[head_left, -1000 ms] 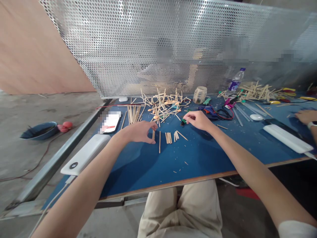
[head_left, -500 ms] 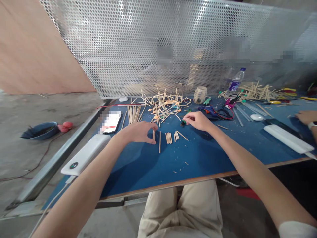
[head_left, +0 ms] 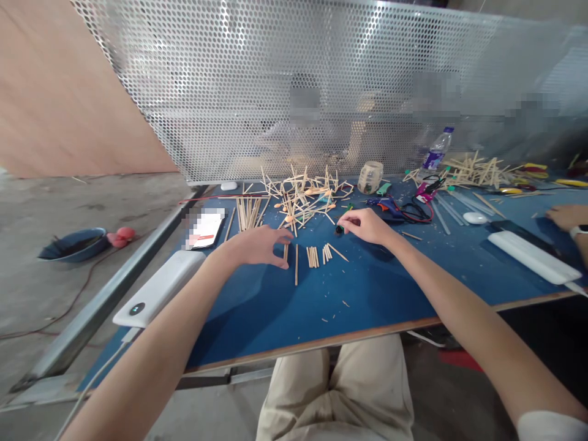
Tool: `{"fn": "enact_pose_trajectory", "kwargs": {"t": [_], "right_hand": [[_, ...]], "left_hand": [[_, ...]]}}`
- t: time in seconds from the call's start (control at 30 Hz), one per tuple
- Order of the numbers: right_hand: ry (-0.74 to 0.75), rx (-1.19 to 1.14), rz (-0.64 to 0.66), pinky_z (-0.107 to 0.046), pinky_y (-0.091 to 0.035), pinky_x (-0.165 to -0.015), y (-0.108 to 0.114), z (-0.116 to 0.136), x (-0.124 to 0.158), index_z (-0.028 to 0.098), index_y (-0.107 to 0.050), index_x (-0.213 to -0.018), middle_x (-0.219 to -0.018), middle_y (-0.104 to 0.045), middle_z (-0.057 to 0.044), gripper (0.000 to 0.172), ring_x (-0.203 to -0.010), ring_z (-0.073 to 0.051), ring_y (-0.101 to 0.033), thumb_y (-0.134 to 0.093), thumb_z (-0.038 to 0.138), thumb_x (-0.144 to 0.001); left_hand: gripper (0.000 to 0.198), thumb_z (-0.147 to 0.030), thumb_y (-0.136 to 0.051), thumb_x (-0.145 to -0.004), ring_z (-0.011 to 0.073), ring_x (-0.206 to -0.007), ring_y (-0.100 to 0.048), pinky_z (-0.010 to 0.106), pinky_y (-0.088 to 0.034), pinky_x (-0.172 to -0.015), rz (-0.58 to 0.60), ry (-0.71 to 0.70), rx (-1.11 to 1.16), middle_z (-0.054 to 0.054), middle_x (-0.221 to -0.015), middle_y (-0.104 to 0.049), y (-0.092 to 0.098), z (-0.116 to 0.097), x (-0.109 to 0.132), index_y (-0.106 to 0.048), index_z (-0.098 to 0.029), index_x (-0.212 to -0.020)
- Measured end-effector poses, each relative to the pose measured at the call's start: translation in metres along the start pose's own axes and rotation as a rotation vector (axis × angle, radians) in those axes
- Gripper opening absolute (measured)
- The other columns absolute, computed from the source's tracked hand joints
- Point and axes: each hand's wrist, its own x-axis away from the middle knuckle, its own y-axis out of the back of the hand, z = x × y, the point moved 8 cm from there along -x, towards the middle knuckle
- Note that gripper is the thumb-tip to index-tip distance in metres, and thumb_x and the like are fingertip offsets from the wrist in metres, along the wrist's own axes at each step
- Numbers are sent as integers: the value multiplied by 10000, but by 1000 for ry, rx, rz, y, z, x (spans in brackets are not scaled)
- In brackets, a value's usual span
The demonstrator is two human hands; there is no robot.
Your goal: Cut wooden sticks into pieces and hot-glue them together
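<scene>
My left hand (head_left: 264, 246) is curved with thumb and fingertips at the two ends of a short wooden stick (head_left: 285, 252), close to the blue tabletop. Just right of it lies a longer wooden stick (head_left: 296, 264). Further right are a row of short cut sticks (head_left: 313, 257) and a smaller group of short sticks (head_left: 326, 253), with a slanted stick (head_left: 338, 252) beside them. My right hand (head_left: 365, 225) is closed in a pinch on a small dark-and-green object (head_left: 340, 229), mostly hidden by the fingers.
Behind my hands are a tangled wooden-stick structure (head_left: 307, 196), a bundle of sticks (head_left: 249, 213), a jar (head_left: 370, 177) and a blue glue gun (head_left: 386, 205). A phone (head_left: 209, 228) and white power bank (head_left: 156, 288) lie left. Another person's hand (head_left: 567, 217) rests far right.
Both hands stay nearly in place. The left fingers and the stick between them have barely shifted, and the right hand keeps its pinch.
</scene>
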Motion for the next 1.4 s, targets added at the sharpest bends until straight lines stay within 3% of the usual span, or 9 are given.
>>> {"fn": "enact_pose_trajectory", "kwargs": {"t": [0.13,0.33,0.57,0.73,0.8,0.93,1.2,1.3,1.4], "right_hand": [[-5,8,5,-285,-399,-570,0,1,0,202,-742,-890,-715,-720,-27,315,-558,-140,-552,-550,449,-925],[9,-4,12,-291,-401,-580,-1,3,1,201,-742,-897,-710,-718,-25,318,-560,-142,-553,-546,450,-927],[18,-35,12,-289,-419,-582,-2,2,1,205,-736,-987,-737,-726,-26,301,-576,-147,-576,-549,433,-923],[26,-51,14,-284,-420,-580,-3,3,1,198,-732,-1027,-752,-730,-28,290,-577,-143,-583,-559,403,-917],[27,-60,21,-284,-420,-582,-5,4,1,198,-731,-1030,-754,-731,-29,286,-581,-143,-584,-565,398,-912],[33,-79,44,-284,-427,-600,-9,8,1,200,-736,-990,-753,-729,-27,267,-600,-142,-594,-561,388,-916],[38,-53,58,-284,-420,-609,-9,11,2,198,-751,-965,-757,-734,-31,275,-606,-138,-600,-557,389,-924],[38,-48,64,-287,-426,-621,-9,12,2,195,-751,-971,-766,-734,-35,291,-619,-140,-602,-549,401,-932],[44,-52,64,-288,-433,-628,-9,12,2,199,-750,-971,-766,-732,-27,271,-621,-137,-602,-561,389,-928]], "left_hand": [[816,-695,-707,-705,296,-1036,-692,340,-487,-819,8,4,-24,30,-1226,-728,-1,0,-1,-513,-325,-1406],[869,-756,-677,-691,301,-1003,-694,346,-483,-823,-7,25,-73,47,-1235,-722,3,-3,1,-512,-326,-1427],[766,-820,-550,-764,310,-954,-698,381,-455,-803,-206,38,-166,60,-1138,-743,26,-26,7,-593,-325,-1348],[674,-789,-528,-805,266,-883,-692,342,-433,-705,-255,0,-168,36,-1054,-743,24,-45,6,-636,-307,-1262],[604,-742,-542,-819,249,-864,-682,324,-423,-659,-235,-18,-167,33,-1058,-734,19,-46,4,-659,-302,-1217],[334,-482,-475,-915,213,-797,-666,309,-410,-634,-205,4,-187,28,-986,-738,14,-32,1,-713,-284,-1043],[319,-250,-468,-849,168,-701,-651,279,-406,-611,-131,-61,-107,-9,-872,-747,2,-19,-3,-732,-320,-1015],[270,-241,-483,-839,165,-690,-649,274,-393,-598,-166,-57,-131,-20,-833,-740,10,-17,-1,-728,-297,-939],[241,-240,-492,-835,179,-674,-638,284,-363,-569,-297,15,-202,-22,-782,-726,29,-11,5,-716,-289,-908]]}}
